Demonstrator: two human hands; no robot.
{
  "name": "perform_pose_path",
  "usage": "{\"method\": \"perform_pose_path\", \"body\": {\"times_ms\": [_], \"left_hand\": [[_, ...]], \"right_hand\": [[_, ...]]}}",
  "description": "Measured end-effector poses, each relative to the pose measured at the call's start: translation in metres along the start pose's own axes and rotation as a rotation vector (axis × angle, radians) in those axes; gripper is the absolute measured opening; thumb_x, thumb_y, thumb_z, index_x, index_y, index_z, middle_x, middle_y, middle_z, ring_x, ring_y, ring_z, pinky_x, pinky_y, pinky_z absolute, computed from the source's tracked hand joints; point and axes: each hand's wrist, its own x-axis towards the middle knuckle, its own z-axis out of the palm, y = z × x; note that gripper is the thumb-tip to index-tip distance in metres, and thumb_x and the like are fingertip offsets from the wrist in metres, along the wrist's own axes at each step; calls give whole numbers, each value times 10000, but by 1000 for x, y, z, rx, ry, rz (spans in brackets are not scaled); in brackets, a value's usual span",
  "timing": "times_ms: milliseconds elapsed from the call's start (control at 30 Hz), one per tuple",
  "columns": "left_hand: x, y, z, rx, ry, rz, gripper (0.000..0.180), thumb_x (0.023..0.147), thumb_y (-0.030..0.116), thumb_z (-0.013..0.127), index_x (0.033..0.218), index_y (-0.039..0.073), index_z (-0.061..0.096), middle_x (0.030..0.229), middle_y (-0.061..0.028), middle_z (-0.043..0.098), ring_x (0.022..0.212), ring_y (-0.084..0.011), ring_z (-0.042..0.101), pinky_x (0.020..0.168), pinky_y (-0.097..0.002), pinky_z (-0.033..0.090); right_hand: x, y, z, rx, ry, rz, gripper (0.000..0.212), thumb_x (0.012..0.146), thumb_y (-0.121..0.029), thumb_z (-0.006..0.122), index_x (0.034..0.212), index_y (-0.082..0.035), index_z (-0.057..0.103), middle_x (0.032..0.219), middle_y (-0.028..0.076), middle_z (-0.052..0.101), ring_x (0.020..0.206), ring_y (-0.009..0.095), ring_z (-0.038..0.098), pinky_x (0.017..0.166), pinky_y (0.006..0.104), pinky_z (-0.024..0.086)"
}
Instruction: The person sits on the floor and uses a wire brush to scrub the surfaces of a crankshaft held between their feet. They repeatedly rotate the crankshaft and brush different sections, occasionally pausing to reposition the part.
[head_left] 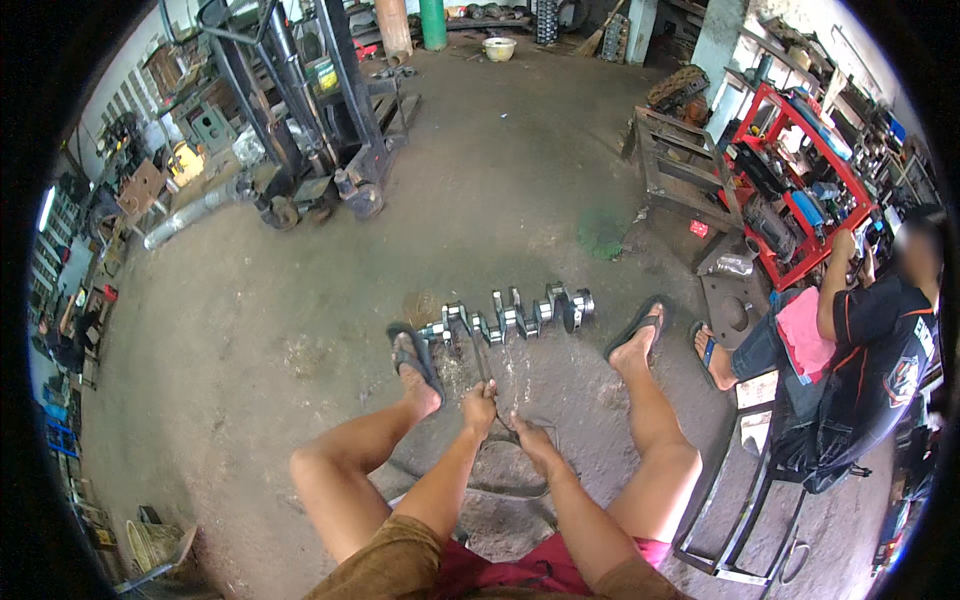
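Note:
A shiny metal crankshaft (511,318) lies crosswise on the floor between my sandalled feet. From one of its left journals a long, narrow dark strap (482,357) runs back toward me; its material is too small to make out. My left hand (479,410) is closed around the strap, a short way from the crankshaft. Slightly nearer and to the right, my right hand (535,442) also grips the strap, fingers curled. Below my hands the slack strap makes a loose loop near the floor. Whether it goes fully round the journal cannot be seen.
A person in a dark shirt (870,350) sits at the right beside a red metal rack (800,265) of parts. A metal frame (735,500) stands near that person. A forklift mast (285,100) rises at the far left, and a pale bowl (498,48) sits at the back.

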Motion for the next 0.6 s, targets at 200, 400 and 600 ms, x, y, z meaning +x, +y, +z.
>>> {"method": "perform_pose_path", "body": {"times_ms": [200, 400, 600], "left_hand": [[-11, -4, 5, -93, 54, -23, 412, 987, 361, 503, 821, -6, 591, 576, -134, 525, 568, -187, 494, 541, -361, 391], [-17, -20, 8, -359, 37, -7, 291, 1021, 256, 466, 928, 8, 588, 730, 35, 544, 664, -57, 458, 557, -249, 388], [-25, -17, 7, -243, 43, -104, 308, 995, 264, 505, 901, -8, 614, 765, -206, 602, 692, -256, 559, 650, -373, 447]], "right_hand": [[63, -20, -20, 46, -120, 166, 411, 968, -426, 505, 1045, -42, 631, 839, 45, 659, 691, 153, 589, 604, 333, 472], [133, -6, 23, 515, -312, 292, 257, 959, -286, 546, 954, -47, 640, 785, 42, 640, 664, 167, 607, 597, 327, 496], [135, 26, 31, 862, -202, 269, 128, 911, -134, 556, 854, -32, 608, 745, 59, 614, 673, 181, 611, 624, 322, 531]]}}
